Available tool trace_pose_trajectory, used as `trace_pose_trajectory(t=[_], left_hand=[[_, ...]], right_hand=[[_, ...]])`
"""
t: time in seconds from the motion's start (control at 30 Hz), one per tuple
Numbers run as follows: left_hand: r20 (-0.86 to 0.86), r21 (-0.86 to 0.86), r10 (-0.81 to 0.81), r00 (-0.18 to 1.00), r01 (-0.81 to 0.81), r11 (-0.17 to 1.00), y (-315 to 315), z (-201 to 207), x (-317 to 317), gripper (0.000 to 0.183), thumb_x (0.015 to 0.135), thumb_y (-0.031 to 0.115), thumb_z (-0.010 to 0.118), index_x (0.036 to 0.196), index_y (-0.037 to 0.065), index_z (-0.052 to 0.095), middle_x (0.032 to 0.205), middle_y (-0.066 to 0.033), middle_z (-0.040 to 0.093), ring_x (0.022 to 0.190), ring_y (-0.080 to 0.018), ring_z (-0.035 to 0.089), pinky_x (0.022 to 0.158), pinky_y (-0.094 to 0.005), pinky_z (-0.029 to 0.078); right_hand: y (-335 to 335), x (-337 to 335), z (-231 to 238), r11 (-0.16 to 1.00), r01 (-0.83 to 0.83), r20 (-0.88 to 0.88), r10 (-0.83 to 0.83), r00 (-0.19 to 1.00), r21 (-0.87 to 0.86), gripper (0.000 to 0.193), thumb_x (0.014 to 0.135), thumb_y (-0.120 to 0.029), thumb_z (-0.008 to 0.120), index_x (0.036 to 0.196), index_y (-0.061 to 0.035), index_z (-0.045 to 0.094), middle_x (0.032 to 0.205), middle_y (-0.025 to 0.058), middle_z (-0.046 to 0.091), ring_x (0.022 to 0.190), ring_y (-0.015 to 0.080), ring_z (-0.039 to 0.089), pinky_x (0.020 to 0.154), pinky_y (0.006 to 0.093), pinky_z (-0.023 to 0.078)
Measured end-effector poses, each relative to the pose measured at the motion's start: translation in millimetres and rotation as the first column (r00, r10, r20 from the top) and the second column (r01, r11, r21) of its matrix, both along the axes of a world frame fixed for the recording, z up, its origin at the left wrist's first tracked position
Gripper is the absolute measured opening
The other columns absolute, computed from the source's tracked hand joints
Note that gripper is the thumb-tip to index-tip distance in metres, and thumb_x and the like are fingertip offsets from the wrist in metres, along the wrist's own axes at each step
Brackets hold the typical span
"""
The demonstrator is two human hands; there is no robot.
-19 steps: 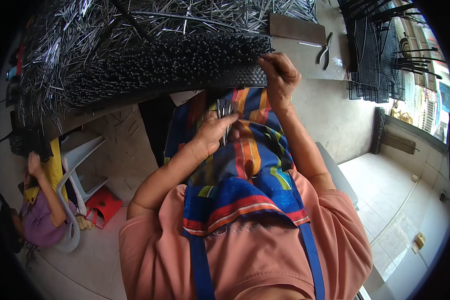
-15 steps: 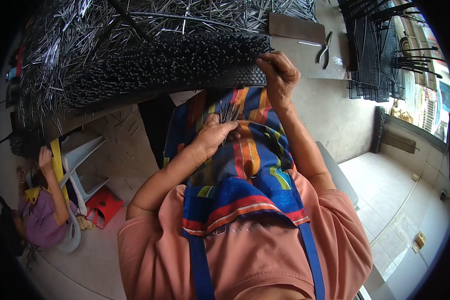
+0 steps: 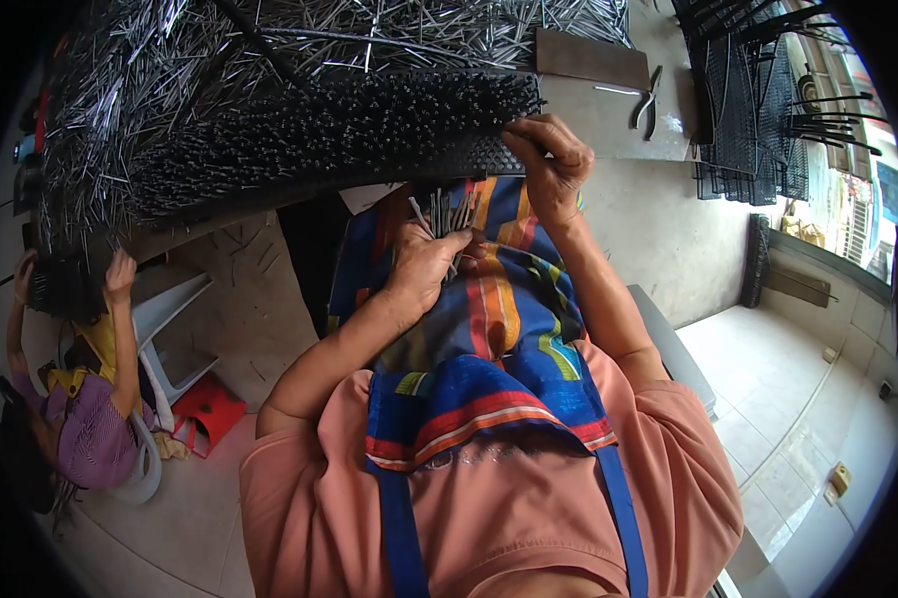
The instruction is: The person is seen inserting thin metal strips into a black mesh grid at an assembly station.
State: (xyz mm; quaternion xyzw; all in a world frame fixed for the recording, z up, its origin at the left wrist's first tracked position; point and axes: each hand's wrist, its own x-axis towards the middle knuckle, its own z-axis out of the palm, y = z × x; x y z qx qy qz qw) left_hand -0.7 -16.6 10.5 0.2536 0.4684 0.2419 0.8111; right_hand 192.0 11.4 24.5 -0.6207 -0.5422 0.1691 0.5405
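A loose bundle of thin dark strips [image 3: 447, 211] stands up out of my left hand [image 3: 426, 261], which is closed around its lower part above my lap. My right hand [image 3: 559, 159] is up at the right end of a long black perforated panel [image 3: 491, 156]. Its thumb and fingers are pinched together just over the panel's holes; whatever lies between the fingertips is too small to make out. Dense rows of upright black bristles [image 3: 339, 125] fill most of the panel, while its near right corner shows bare holes.
Behind the panel lies a large heap of loose metallic strips [image 3: 439, 40]. Pliers [image 3: 647, 103] and a brown flat plate [image 3: 592, 57] rest on the table to the right. Black mesh panels [image 3: 743, 120] stand beyond. At left, a co-worker [image 3: 90, 429] handles a dark bristled piece [image 3: 62, 287].
My right hand has come slightly nearer and left along the panel. The strips in my left hand are more spread. The co-worker's two hands have moved up to either side of the bristled piece.
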Motion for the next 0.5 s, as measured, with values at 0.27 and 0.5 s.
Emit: trace_pose_trajectory(t=[0.27,0.5], left_hand=[[0.071,-0.018,0.131,0.989,-0.13,0.991,3,7,6,0.012,0.084,-0.006,0.061,0.095,-0.002,0.064,0.08,-0.0121,0.07,0.064,-0.0194,0.07,0.052,-0.027,0.055],[0.113,-0.064,0.198,0.974,-0.192,0.979,4,11,18,0.012,0.084,-0.006,0.06,0.095,-0.001,0.063,0.079,-0.0115,0.069,0.061,-0.0185,0.068,0.053,-0.0275,0.056]], right_hand=[[2,-3,-9,0.999,-0.037,-0.041,0.037,0.998,-0.014,0.011,0.074,0.006,0.073,0.084,0.0022,0.069,0.08,0.0069,0.066,0.071,0.0119,0.061,0.063,0.0238,0.046],[9,-13,-1,0.99,0.083,0.168,-0.063,0.984,-0.115,0.015,0.074,0.001,0.075,0.089,-0.0008,0.071,0.074,0.0071,0.063,0.063,0.0129,0.058,0.057,0.0267,0.045]])
